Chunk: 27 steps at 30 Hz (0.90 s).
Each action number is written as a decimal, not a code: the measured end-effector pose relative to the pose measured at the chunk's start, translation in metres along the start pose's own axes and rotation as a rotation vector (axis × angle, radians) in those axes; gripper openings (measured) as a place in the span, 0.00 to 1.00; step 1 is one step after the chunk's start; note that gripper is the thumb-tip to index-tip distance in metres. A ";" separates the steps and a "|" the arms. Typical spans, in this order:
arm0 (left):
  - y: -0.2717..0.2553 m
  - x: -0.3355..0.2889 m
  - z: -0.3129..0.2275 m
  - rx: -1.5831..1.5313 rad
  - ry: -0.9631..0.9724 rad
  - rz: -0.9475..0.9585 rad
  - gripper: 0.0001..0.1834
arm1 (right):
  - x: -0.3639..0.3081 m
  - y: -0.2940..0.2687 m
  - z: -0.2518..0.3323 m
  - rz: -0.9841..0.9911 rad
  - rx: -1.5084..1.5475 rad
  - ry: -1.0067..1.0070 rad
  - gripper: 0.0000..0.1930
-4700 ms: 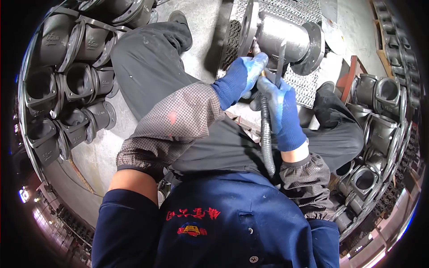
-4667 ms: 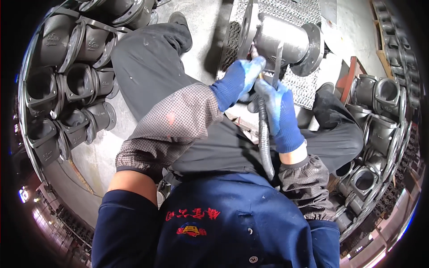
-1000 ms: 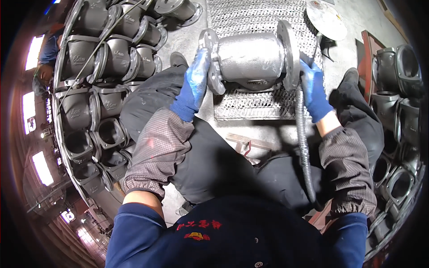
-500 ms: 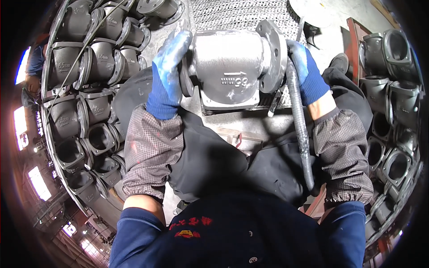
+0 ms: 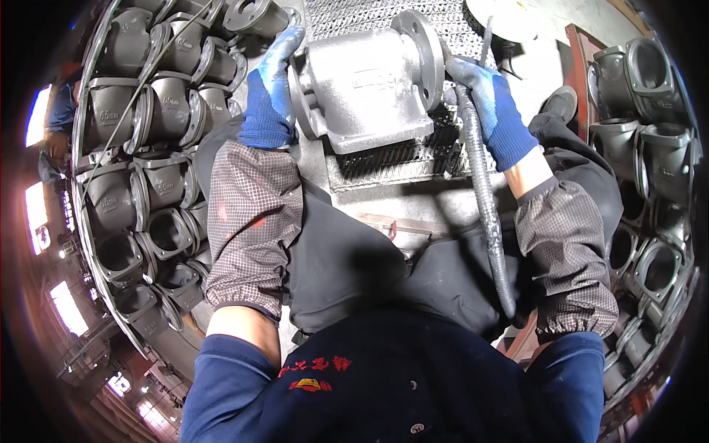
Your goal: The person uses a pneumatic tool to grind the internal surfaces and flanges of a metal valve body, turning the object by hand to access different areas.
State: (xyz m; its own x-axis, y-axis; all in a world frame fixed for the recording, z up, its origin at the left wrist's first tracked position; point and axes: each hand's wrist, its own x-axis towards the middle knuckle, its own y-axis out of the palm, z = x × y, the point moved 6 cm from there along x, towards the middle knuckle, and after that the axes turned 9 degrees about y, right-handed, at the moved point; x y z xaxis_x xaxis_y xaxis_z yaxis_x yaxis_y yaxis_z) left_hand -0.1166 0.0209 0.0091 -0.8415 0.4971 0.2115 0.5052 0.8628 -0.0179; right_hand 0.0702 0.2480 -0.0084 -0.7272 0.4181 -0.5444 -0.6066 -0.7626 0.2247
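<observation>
A grey cast-metal valve body (image 5: 362, 88) with round end flanges is held tilted above a mesh-topped work surface (image 5: 351, 22). My left hand (image 5: 275, 77), in a blue-and-white coated work glove, is closed around its left flange, fingers partly hidden behind the rim. At the right flange, my right hand (image 5: 484, 100), gloved alike, is closed round a dark ribbed hose (image 5: 484, 199). Its fingertips are close to that flange; whether they press on it I cannot tell. The hose hangs down past my right forearm to my lap. Anything else in the right palm is hidden.
Stacked grey valve castings (image 5: 111, 111) fill a rack on my left, with a thin rod across them. More castings (image 5: 657, 162) stand on my right behind a red metal upright (image 5: 581, 74). A pale round disc (image 5: 502, 18) lies at the back. My knees flank the work surface.
The valve body has risen away from me and slightly left, rolling so its raised markings sit higher. Both hands moved with it. A dark shadow now shows on the mesh beneath.
</observation>
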 end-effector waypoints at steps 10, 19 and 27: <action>-0.030 -0.003 0.030 -0.349 -0.403 -0.139 0.22 | -0.104 0.003 0.009 0.198 -0.130 0.023 0.22; -0.036 -0.003 0.028 -0.246 -0.296 -0.176 0.22 | -0.081 0.017 -0.045 0.162 -0.126 0.198 0.23; -0.034 -0.008 0.019 -0.203 -0.173 -0.166 0.21 | -0.067 0.027 -0.034 0.091 -0.200 -0.046 0.20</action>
State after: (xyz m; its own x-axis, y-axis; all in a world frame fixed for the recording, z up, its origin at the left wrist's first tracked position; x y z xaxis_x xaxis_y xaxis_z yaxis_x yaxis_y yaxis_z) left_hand -0.1307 -0.0109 -0.0103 -0.9268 0.3746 0.0258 0.3718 0.9061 0.2021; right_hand 0.1133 0.1825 0.0062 -0.7927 0.3612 -0.4910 -0.4653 -0.8790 0.1045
